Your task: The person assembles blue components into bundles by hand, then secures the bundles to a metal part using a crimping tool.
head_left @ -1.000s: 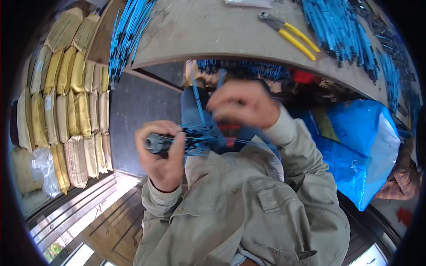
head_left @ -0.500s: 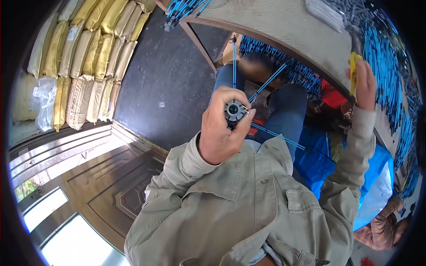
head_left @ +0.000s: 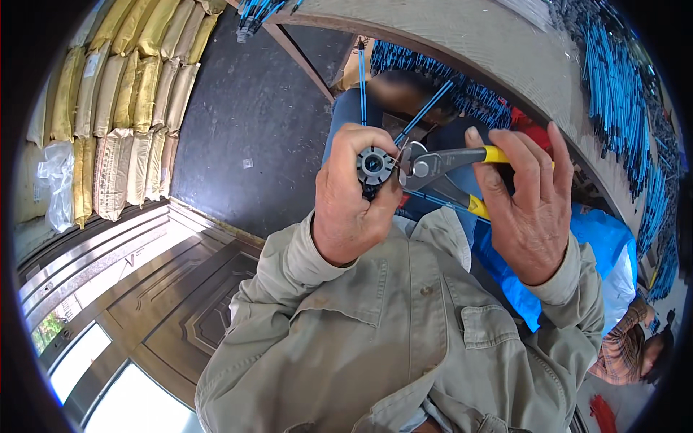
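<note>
Grip of the left hand (head_left: 354, 198) is closed round a ribbed grey-and-black hub (head_left: 375, 164), which sits at the top of the fist, between thumb and forefinger, round end upward. Blue rods (head_left: 362, 86) reach out beyond this fist. Grip of the right hand (head_left: 530, 209) holds yellow-handled cutters (head_left: 449, 160), handles spread, their head just beside the hub's right side at some thin wires (head_left: 402, 146); whether the blades touch the wires, I cannot tell. Small marking on the tool's dark arm is too fine to read. Both wrists rise from khaki sleeves, the right one with fingers pointing up and spread. Both hands are below the near edge of the desk (head_left: 462, 32). Bundled blue rods (head_left: 617, 108) lie along its right side; a smaller bunch (head_left: 254, 16) overhangs its left corner. Stacked bags (head_left: 112, 86), some with printing, stand farther left.
</note>
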Motion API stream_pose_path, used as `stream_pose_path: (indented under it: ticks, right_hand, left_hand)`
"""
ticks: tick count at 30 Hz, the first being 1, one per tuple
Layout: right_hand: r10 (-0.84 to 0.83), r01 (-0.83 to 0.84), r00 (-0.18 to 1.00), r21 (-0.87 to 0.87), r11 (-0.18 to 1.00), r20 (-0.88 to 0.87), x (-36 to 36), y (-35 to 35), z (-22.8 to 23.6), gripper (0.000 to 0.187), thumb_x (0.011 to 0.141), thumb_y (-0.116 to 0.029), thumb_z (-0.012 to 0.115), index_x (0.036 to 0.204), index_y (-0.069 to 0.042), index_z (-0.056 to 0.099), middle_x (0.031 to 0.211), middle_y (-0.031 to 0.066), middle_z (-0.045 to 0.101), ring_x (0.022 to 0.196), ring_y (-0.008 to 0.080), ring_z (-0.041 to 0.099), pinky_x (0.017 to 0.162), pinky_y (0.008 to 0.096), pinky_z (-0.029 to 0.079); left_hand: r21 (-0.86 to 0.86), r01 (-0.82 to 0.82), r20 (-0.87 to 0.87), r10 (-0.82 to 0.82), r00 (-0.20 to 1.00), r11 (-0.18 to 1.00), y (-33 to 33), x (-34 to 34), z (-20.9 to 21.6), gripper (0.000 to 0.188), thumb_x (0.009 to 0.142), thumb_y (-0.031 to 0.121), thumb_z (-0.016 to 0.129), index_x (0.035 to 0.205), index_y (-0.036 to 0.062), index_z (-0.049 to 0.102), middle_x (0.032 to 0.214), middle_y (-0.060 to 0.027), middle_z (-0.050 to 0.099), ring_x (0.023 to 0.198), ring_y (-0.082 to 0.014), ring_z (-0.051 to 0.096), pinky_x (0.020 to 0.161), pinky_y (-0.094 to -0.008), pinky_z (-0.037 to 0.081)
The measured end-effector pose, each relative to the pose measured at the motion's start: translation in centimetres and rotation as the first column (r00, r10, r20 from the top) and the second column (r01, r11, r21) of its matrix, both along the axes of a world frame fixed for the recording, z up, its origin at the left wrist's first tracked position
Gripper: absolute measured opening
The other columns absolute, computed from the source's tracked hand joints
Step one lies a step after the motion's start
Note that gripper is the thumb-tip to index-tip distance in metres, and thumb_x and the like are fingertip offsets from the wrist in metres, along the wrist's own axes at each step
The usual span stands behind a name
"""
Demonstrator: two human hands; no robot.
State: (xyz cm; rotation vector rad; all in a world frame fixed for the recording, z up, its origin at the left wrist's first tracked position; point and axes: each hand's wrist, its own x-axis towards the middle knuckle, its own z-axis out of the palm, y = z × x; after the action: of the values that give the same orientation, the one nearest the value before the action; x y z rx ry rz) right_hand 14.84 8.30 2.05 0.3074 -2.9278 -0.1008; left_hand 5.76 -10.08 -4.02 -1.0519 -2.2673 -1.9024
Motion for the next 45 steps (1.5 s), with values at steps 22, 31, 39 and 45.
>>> stream_pose_path:
  ticks: [22,31,39,45]
  right_hand:
    - [-0.08,0.08,0.996,0.008,0.997,-0.031,-0.1,-0.6,0.1,0.03,0.083,-0.005,0.056,0.113,-0.006,0.057,0.122,0.0051,0.048,0.117,0.0233,0.047,0.106,0.0529,0.021]
    - [-0.007,-0.017,0.981,0.119,0.993,0.196,-0.9,-1.5,4.0,0.023,0.078,-0.005,0.06,0.101,0.0,0.06,0.106,0.0129,0.053,0.089,0.0275,0.055,0.074,0.0388,0.045]
    - [-0.194,0.101,0.968,-0.452,0.886,-0.162,0.4,-4.9,-6.9,0.024,0.076,-0.006,0.062,0.1,-0.002,0.063,0.105,0.0119,0.055,0.082,0.0257,0.055,0.063,0.0351,0.042]
    - [0.022,0.003,0.814,0.042,0.999,-0.58,-3.4,0.2,-4.8,0.026,0.075,-0.01,0.071,0.099,-0.008,0.062,0.116,0.001,0.053,0.101,0.0181,0.055,0.092,0.039,0.036]
  left_hand:
    - [0.002,0.043,0.002,-0.043,0.999,0.999,0.1,-0.5,0.0,0.039,0.064,-0.014,0.059,0.097,0.0012,0.045,0.087,-0.0148,0.051,0.076,-0.0266,0.054,0.07,-0.0311,0.044]
    - [0.003,0.01,0.043,-0.01,0.999,1.0,-0.4,-0.3,-0.3,0.04,0.064,-0.015,0.058,0.098,0.0012,0.045,0.089,-0.0144,0.051,0.077,-0.0256,0.054,0.071,-0.0301,0.043]
    - [0.093,-0.001,0.08,-0.006,0.997,0.996,-0.2,-1.2,-0.8,0.037,0.068,-0.013,0.057,0.099,0.0017,0.044,0.093,-0.0113,0.052,0.082,-0.0194,0.052,0.076,-0.0276,0.042]
    - [0.048,0.053,0.081,-0.057,0.995,0.997,-0.5,-1.4,-0.4,0.036,0.067,-0.013,0.056,0.098,0.0022,0.045,0.09,-0.0116,0.052,0.079,-0.0215,0.053,0.074,-0.0282,0.042]
